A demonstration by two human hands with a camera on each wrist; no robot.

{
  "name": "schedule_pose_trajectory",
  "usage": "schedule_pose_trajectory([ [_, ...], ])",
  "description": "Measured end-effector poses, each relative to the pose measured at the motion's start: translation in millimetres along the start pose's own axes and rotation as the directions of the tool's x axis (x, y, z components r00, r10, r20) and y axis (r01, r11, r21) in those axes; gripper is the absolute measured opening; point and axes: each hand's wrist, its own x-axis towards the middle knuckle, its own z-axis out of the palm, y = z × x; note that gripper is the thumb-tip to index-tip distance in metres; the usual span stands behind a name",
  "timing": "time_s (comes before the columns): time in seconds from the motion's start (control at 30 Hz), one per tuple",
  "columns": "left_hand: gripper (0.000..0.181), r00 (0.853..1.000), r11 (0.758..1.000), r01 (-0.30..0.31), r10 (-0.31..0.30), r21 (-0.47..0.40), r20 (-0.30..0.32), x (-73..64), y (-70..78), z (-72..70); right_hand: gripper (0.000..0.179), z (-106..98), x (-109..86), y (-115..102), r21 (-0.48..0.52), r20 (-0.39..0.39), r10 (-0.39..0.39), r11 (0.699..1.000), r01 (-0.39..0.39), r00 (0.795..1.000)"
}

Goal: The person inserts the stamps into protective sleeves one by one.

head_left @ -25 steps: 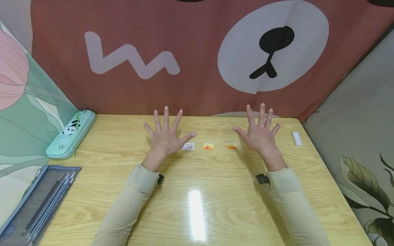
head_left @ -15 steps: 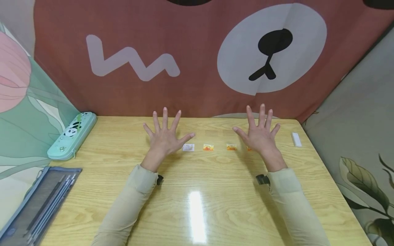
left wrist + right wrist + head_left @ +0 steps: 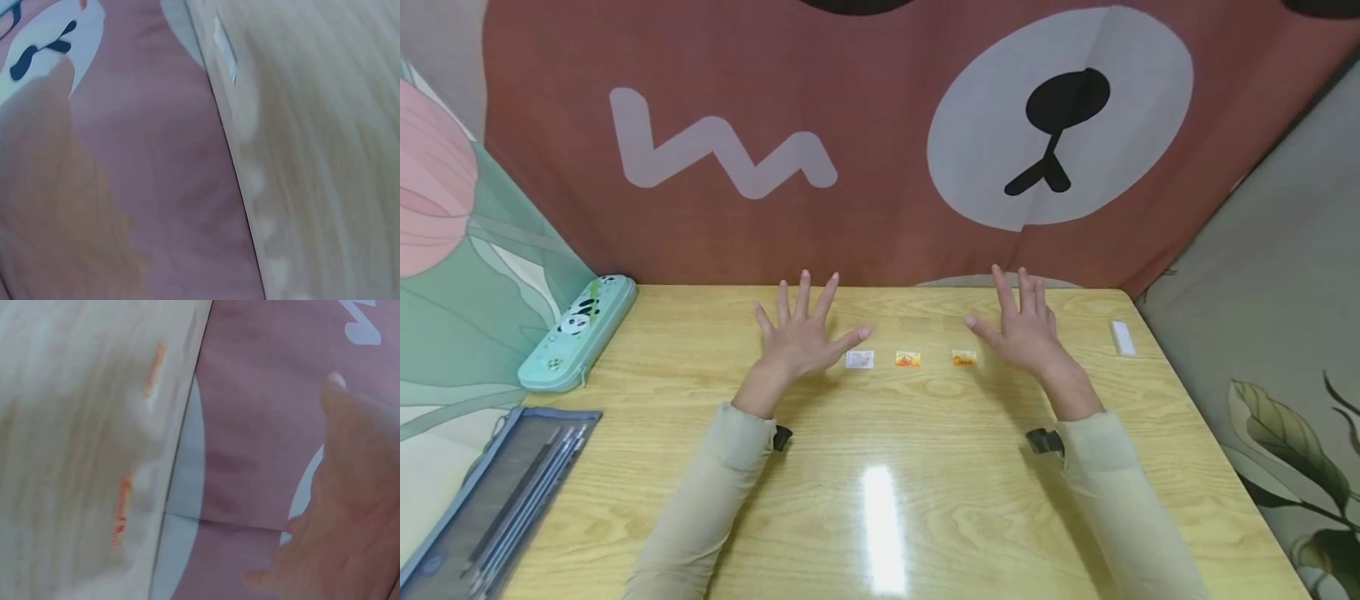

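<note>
My left hand (image 3: 796, 343) is held above the far part of the table, its fingers spread and holding nothing. Just past its thumb tip lies a small whitish-purple picture slip (image 3: 859, 359), like a stamp. My right hand (image 3: 1028, 340) hovers on the other side with fingers extended, also holding nothing. To the left of it, an orange-yellow slip (image 3: 964, 357) lies flat, and a similar orange slip (image 3: 907, 359) is between the hands. The right wrist view catches two orange slips (image 3: 120, 512), blurred. In the left wrist view the hand (image 3: 62, 187) is a blur beside a pale slip (image 3: 225, 50).
A white eraser-like block (image 3: 1123, 338) lies at the far right of the wooden table (image 3: 820, 517). A mint panda pencil case (image 3: 578, 333) and a mesh pouch (image 3: 512, 500) with several pencils or pens are on the left. Behind hangs a reddish-brown bear cloth (image 3: 880, 217).
My right hand has turned and its fingers have drawn closer together; a further orange slip that peeked out beside it is now hidden. The left hand has shifted slightly.
</note>
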Motion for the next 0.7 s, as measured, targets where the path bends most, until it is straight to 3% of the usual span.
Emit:
schedule_pose_trajectory([
  [0.13,0.102,0.996,0.993,-0.049,0.056,-0.103,0.069,-3.4,-11.2,-5.1,0.093,4.7,-1.9,6.6,0.111,0.014,-0.073,0.991,0.071,0.997],
  [0.23,0.107,0.994,0.983,-0.066,0.08,-0.169,0.08,-3.5,-18.9,-8.7,0.094,7.4,0.5,9.8,0.18,-0.02,-0.12,0.976,0.122,0.993],
  [0.37,0.11,0.992,0.965,-0.081,0.101,-0.248,0.069,-1.1,-27.7,-10.2,0.097,8.7,4.9,7.0,0.331,-0.032,-0.161,0.93,0.163,0.986],
  [0.5,0.11,0.99,0.93,-0.113,0.137,-0.349,0.044,2.3,-33.4,-10.3,0.096,8.0,6.8,0.2,0.462,-0.019,-0.171,0.872,0.16,0.985],
  [0.6,0.108,0.986,0.9,-0.122,0.158,-0.419,0.051,4.5,-36.5,-10.6,0.091,7.6,7.1,-6.0,0.491,-0.025,-0.166,0.857,0.157,0.986],
  [0.7,0.102,0.983,0.891,-0.102,0.159,-0.442,0.094,5.2,-38.8,-10.7,0.078,9.3,7.7,-13.3,0.483,-0.038,-0.152,0.862,0.151,0.988],
])
